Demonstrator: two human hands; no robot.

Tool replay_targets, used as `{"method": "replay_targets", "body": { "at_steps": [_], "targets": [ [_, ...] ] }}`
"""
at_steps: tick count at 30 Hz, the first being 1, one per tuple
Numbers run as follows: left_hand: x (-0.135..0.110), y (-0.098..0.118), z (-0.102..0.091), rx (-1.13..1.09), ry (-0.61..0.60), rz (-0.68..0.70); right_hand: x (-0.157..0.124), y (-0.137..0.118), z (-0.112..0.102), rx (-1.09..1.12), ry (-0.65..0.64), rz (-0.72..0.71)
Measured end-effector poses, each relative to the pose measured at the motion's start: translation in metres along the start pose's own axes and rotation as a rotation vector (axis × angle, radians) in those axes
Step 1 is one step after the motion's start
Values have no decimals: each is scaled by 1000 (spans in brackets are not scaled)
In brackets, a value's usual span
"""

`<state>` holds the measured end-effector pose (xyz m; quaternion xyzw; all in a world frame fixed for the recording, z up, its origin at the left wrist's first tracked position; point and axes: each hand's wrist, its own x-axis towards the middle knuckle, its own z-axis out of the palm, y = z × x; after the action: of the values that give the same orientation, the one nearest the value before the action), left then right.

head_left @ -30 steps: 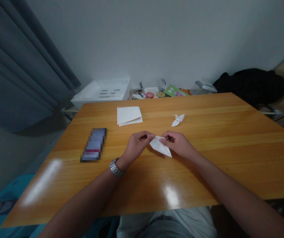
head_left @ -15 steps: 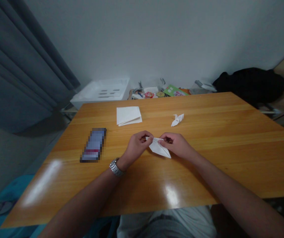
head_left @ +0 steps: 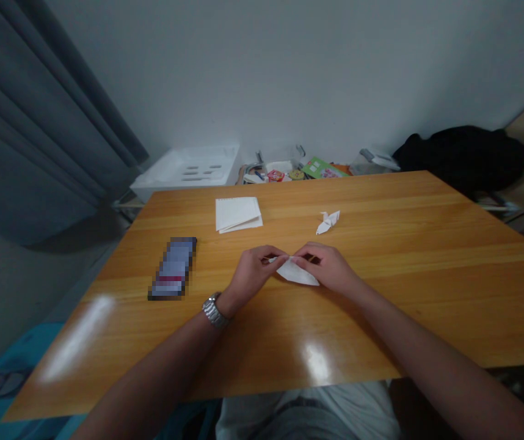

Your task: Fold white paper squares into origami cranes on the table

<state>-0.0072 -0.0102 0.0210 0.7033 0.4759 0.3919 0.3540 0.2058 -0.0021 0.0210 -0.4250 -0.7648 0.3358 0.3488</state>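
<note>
A white folded paper [head_left: 297,274] is pinched between both hands above the middle of the table. My left hand [head_left: 255,269], with a silver watch [head_left: 215,310] on its wrist, grips the paper's upper left edge between thumb and fingers. From the other side my right hand [head_left: 323,264] pinches the top edge, its thumb close to the left thumb. The paper's lower part hangs toward me and narrows to the right. Beyond the right hand lies a small white paper crane [head_left: 328,222].
On the wooden table [head_left: 427,263] are folded lined sheets [head_left: 238,214] at the back and a pixelated phone [head_left: 173,269] at left. Behind the far edge stand a white tray [head_left: 189,165], a green booklet [head_left: 323,168] and a black cloth heap [head_left: 463,153].
Both hands' fingertips have drawn closer together along the paper's top edge. The lower point of the paper has tilted up and slightly right. The crane, sheets and phone rest as before.
</note>
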Motion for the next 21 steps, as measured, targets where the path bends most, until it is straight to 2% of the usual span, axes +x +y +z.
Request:
{"method": "replay_targets", "body": {
  "at_steps": [4, 9, 14, 21],
  "targets": [
    [2, -3, -1, -64, 19, -47, 1, 2, -4, -30, 17, -5],
    [3, -6, -4, -25, 20, -53, 3, 5, -5, -40, 32, -19],
    [2, -6, -2, -23, 16, -18, 3, 5, -5, -52, 48, -29],
    [-2, -1, 0, 158, -42, 124, 1, 0, -2, -72, -28, -54]
  ]
}}
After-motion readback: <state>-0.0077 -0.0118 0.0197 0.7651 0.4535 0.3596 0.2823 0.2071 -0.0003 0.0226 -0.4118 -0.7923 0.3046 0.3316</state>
